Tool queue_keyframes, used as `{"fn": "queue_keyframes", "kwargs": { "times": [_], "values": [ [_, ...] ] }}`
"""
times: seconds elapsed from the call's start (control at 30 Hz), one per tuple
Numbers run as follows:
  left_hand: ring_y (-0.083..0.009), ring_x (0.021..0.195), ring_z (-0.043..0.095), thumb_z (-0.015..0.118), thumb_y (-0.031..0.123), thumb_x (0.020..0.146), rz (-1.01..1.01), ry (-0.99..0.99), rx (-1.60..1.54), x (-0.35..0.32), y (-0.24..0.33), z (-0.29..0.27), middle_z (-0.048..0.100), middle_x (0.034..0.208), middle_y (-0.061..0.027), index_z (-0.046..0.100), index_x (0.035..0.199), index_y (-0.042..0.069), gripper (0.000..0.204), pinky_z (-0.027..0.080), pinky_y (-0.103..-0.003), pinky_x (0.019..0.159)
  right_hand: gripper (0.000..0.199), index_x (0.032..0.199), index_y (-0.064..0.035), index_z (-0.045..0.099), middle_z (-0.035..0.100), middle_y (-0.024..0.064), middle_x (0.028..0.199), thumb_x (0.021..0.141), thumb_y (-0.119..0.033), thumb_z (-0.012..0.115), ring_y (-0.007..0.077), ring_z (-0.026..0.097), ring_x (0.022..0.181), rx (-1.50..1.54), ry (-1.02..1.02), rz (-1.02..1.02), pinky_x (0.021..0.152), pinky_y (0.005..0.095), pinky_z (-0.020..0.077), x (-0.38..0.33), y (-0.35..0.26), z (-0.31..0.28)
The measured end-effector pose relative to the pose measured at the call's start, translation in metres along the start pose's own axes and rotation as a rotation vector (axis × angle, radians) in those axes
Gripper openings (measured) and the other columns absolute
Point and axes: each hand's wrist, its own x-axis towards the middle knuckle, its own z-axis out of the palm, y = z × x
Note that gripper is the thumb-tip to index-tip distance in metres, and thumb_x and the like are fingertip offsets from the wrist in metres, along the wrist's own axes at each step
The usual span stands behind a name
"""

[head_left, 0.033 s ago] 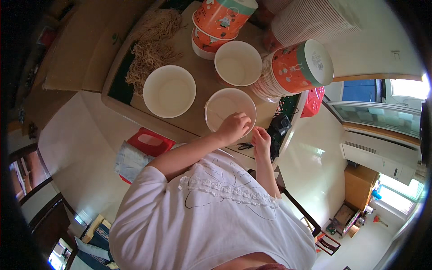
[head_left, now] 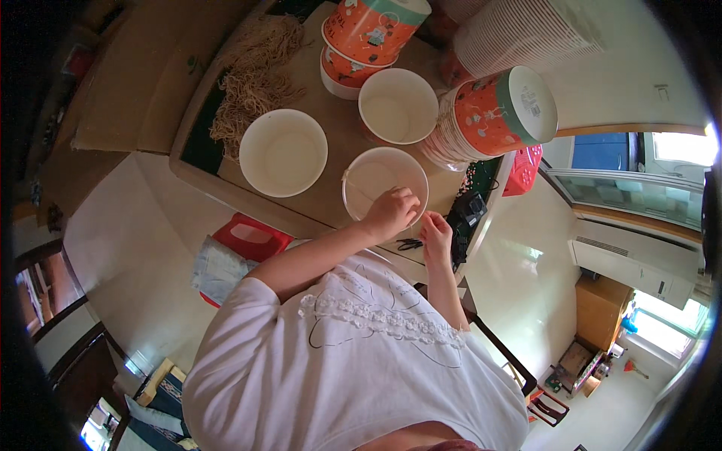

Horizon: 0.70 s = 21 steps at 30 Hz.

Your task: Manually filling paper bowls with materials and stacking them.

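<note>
A white-lined paper bucket (head_left: 376, 169) stands at the table's near edge, its open mouth up. From its left rim a thin pale string (head_left: 359, 189) runs across the inside toward my left hand (head_left: 392, 210). That hand reaches over the near right part of the mouth, fingers curled closed. Just outside the rim on the right, my right hand (head_left: 436, 234) is pinched, thumb against fingers; what lies between them is too small to make out. Two more open buckets, one on the left (head_left: 284, 154) and one behind (head_left: 398, 107), stand close by.
A tangled heap of brown string (head_left: 256, 79) lies at the table's far left. Orange printed buckets are stacked at the back (head_left: 368, 34) and the right (head_left: 489, 116), near a tall nested stack (head_left: 526, 37). A black device (head_left: 470, 209) rests by the right edge; a red stool (head_left: 252, 237) stands below left.
</note>
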Motion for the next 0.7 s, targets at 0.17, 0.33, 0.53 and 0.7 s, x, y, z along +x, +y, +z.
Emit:
{"fn": "queue_keyframes", "kwargs": {
  "times": [0.17,0.33,0.53,0.7],
  "values": [
    [-0.028,0.083,0.057,0.062,0.011,0.075,0.061,0.016,0.08,0.0,-0.003,0.003,0.059,0.081,-0.0096,0.062,0.078,0.006,0.007,0.047,-0.038,0.076,0.009,0.089,-0.0029,0.059,0.049,-0.0051,0.064,0.088,-0.012,0.06,0.0022,0.038,0.048,0.029,-0.023,-0.002,0.044,0.0171,0.0296,0.0,-0.002,0.006],
    [-0.0276,0.082,0.056,0.062,0.012,0.075,0.122,0.021,0.135,0.0,-0.002,0.001,0.059,0.08,-0.0089,0.061,0.076,0.006,0.006,0.046,-0.038,0.075,0.01,0.09,-0.0024,0.06,0.052,-0.0044,0.066,0.087,-0.012,0.062,0.0027,0.04,0.05,0.058,-0.063,0.006,0.045,0.0175,0.0318,-0.001,-0.004,0.005],
    [-0.0353,0.074,0.059,0.053,0.012,0.084,-0.058,-0.058,-0.01,0.001,0.004,0.002,0.057,0.073,-0.015,0.05,0.083,0.005,0.008,0.046,-0.044,0.065,0.009,0.093,-0.0036,0.058,0.051,-0.0038,0.066,0.089,-0.012,0.06,0.0038,0.044,0.053,0.075,-0.115,0.004,0.047,0.0184,0.0371,-0.01,-0.012,0.009],
    [-0.0409,0.07,0.059,0.046,0.014,0.09,-0.231,-0.034,-0.167,0.002,-0.005,0.002,0.059,0.074,-0.0196,0.042,0.093,0.006,0.01,0.045,-0.05,0.059,0.009,0.095,-0.0042,0.057,0.057,0.0036,0.074,0.089,-0.01,0.059,0.0124,0.057,0.062,-0.682,-0.018,-0.523,0.056,0.0254,0.0473,-0.034,-0.035,0.013]
  ]
}}
